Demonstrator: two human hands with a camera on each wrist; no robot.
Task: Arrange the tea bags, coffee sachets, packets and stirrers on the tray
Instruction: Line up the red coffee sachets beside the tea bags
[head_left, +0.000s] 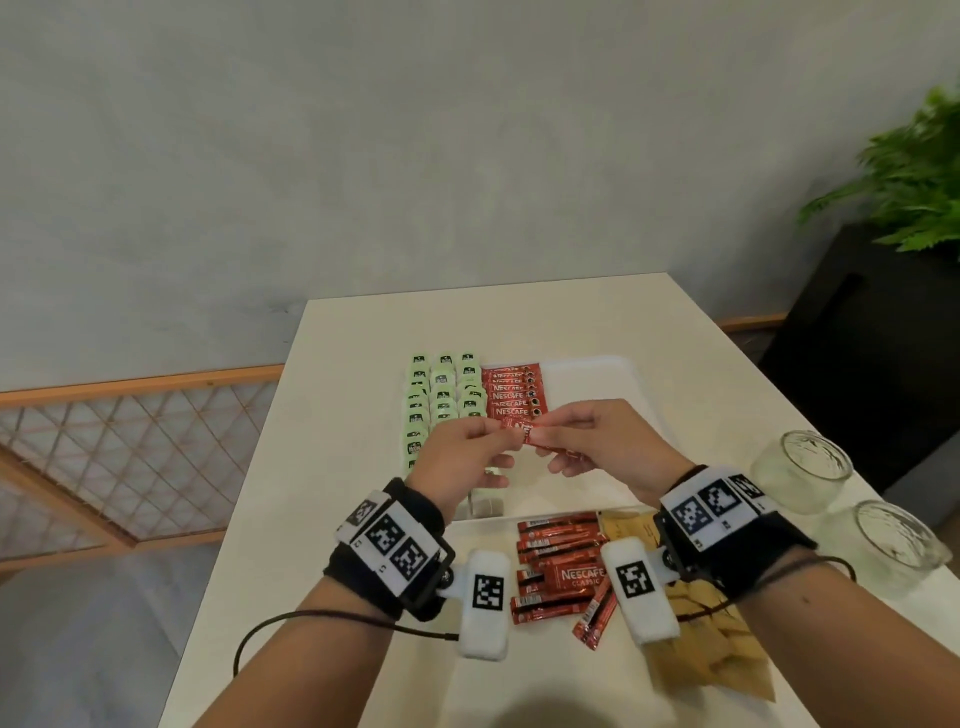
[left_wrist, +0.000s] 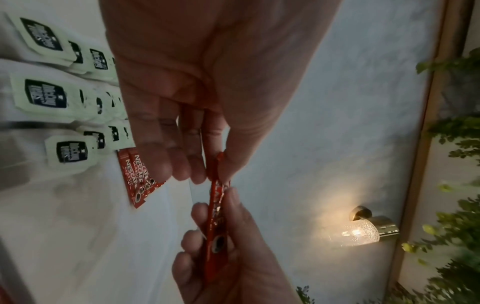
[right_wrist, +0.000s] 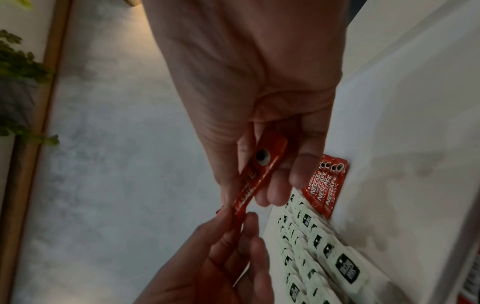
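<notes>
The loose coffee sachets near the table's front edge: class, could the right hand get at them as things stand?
Probably not yet: the loose coffee sachets lie uncovered below the wrist, but the right hand is pinching a coffee sachet together with the left hand.

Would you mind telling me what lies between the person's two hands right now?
A red coffee sachet spans the gap, pinched at one end by the left hand and at the other by the right hand, clearest in the head view.
</notes>
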